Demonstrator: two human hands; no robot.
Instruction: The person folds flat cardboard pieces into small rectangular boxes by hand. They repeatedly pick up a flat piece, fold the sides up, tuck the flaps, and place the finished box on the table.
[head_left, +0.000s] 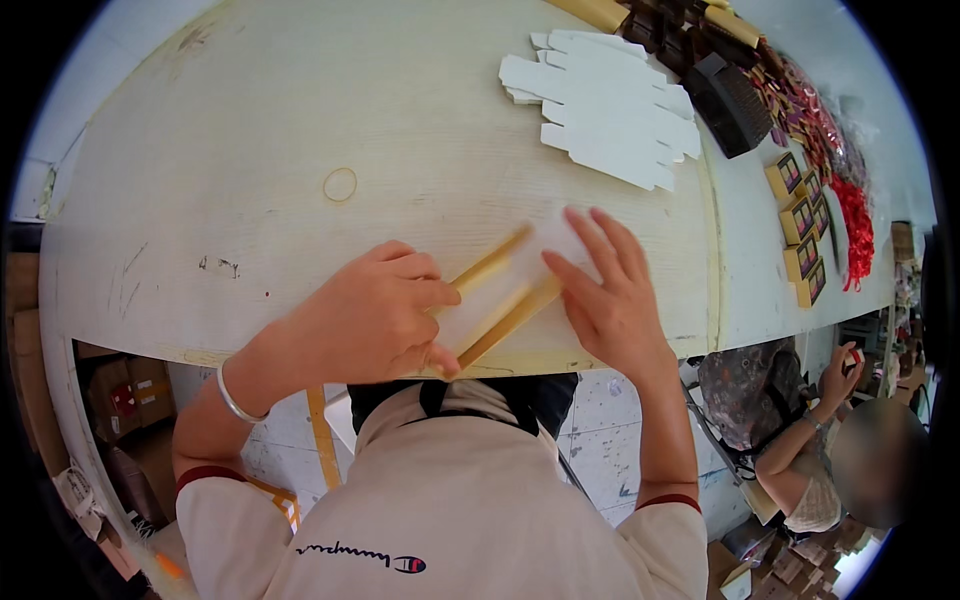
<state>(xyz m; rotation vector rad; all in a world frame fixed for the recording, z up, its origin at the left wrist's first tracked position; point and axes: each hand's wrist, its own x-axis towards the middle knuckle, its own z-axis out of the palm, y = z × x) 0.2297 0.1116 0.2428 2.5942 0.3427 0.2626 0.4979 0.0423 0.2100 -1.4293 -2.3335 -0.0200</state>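
At table [250, 180] edge: left hand [375, 315] fingers pinch gold-edged box blank [505, 290], long axis up-right; right hand [610, 295] flat, fingers spread.

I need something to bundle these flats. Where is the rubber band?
In the head view the rubber band lies alone on the white table, left of the stack of white cardboard flats and beyond the left hand.

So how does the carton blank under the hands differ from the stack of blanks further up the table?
The blank being worked is single, partly folded, showing gold-edged flaps, pressed by the left hand and right hand. The stack of blanks is many pieces, flat, fanned out, all white, untouched. Both lie on the pale table.
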